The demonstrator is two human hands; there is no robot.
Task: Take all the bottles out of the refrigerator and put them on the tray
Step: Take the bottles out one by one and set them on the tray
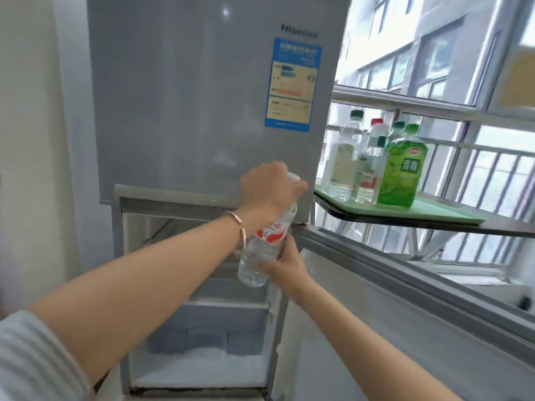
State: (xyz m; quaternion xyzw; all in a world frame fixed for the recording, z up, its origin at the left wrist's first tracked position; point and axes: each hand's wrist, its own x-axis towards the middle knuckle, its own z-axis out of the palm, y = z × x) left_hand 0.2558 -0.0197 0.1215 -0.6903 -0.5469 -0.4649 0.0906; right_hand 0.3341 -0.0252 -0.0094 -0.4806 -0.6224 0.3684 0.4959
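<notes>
1. The clear plastic water bottle with a red-and-white label (267, 241) hangs tilted in mid-air in front of the open lower compartment of the grey refrigerator (185, 111), neck up toward 1 o'clock, base down toward 7 o'clock.
2. The left hand (272, 189) is clenched over its cap and neck; the right hand (285, 266) grasps its base from below.
3. The pale green flat tray (434, 211) lies at 3 o'clock of the bottle, on a shelf by the window, holding several clear bottles and a green tea bottle with a green cap (401, 172), packed close together at the tray's near-left end.
4. Risk: the bottle is probably cold and wet, so it could slip if one hand lets go early.
5. Risk: setting it down among the crowded bottles could topple one; the bare right part of the tray looks safer.
6. Risk: the open refrigerator door (405, 285) lies between the bottle and the tray, so a low carry could knock its edge.
</notes>
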